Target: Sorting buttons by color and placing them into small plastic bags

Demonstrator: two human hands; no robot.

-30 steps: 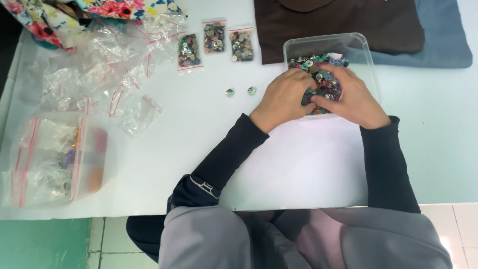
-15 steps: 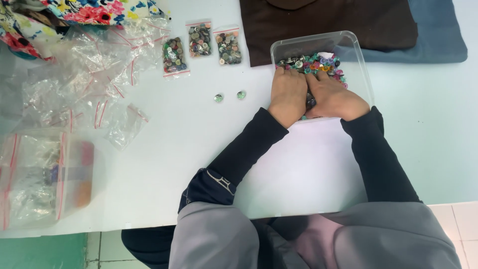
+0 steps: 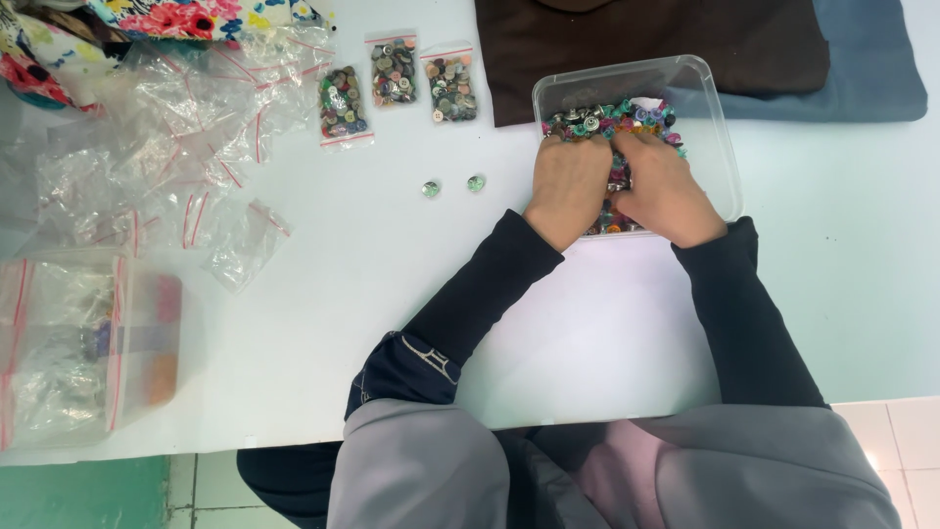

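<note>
A clear plastic container on the white table holds a heap of small colourful buttons. Both my hands are inside it, palms down, side by side. My left hand covers the left part of the heap, and my right hand lies just to its right. The fingertips of both hands are buried among the buttons, so I cannot see whether they grip any. Two loose buttons lie on the table left of the container.
Three small zip bags filled with buttons lie at the back. Several empty zip bags are strewn at the left. A clear box with a large bag stands at the near left. Brown cloth and blue cloth lie behind the container.
My hands went from cupped together at the container's near side to flat and side by side, reaching deeper into the button heap.
</note>
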